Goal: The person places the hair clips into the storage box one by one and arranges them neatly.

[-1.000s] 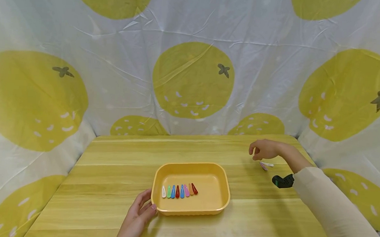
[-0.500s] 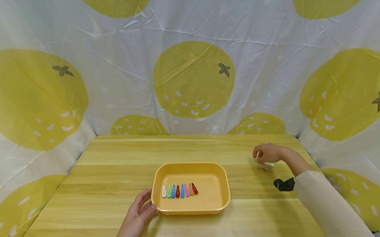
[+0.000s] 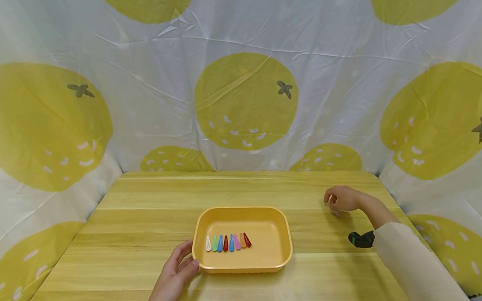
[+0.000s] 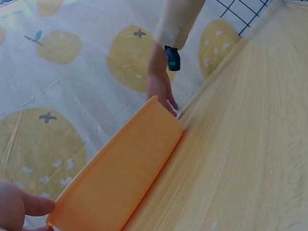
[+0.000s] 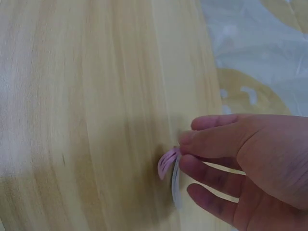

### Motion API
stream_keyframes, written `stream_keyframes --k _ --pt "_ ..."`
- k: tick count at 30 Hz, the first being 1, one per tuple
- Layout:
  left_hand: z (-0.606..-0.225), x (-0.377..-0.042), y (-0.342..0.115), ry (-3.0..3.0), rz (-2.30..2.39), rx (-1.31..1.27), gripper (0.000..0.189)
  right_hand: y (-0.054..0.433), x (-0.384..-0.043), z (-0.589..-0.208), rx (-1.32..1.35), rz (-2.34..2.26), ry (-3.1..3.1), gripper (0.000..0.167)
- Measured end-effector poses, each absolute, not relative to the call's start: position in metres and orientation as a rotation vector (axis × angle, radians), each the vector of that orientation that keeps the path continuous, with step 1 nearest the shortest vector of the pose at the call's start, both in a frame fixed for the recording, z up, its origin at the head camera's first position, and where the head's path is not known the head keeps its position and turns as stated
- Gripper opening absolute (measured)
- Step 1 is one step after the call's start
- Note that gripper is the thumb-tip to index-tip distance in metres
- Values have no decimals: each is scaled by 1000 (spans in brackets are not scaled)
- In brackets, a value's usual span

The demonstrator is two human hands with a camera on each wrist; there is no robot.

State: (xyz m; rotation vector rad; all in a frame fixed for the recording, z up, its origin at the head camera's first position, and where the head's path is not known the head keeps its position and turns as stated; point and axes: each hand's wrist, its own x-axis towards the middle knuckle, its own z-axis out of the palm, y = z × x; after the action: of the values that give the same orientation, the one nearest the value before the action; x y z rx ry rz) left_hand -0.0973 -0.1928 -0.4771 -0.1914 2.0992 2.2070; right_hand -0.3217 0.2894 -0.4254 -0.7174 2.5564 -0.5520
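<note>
My left hand (image 3: 175,271) grips the near-left corner of a yellow plastic tray (image 3: 264,257), thumb at the rim and fingers along the outer wall. Inside it, several snap hair clips (image 3: 225,243) in white, green, blue, red, pink and orange lie side by side in a row. Far to the right, my right hand (image 3: 343,199) reaches down over the table. In the right wrist view its thumb and fingertips are right at the joined end of a pink hair clip (image 5: 166,162) and a white hair clip (image 5: 176,187); I cannot tell whether they pinch either one.
The wooden table (image 3: 149,227) runs back to a white curtain (image 3: 163,88) printed with yellow fruit. A black wrist device (image 3: 361,239) sits by the right sleeve (image 3: 417,266). Part of a dark wire grid (image 4: 245,12) shows in the left wrist view.
My right hand has moved slightly right and down onto the pink and white clips, now mostly covering them in the head view. The left hand, tray and row of clips have stayed put.
</note>
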Motion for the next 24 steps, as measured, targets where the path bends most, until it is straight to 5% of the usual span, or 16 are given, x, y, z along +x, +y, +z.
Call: stream_keyframes --k 24 --pt "-477 -97 -193 2107 2202 -187 58 301 -320 -455 -655 -705 2649 13"
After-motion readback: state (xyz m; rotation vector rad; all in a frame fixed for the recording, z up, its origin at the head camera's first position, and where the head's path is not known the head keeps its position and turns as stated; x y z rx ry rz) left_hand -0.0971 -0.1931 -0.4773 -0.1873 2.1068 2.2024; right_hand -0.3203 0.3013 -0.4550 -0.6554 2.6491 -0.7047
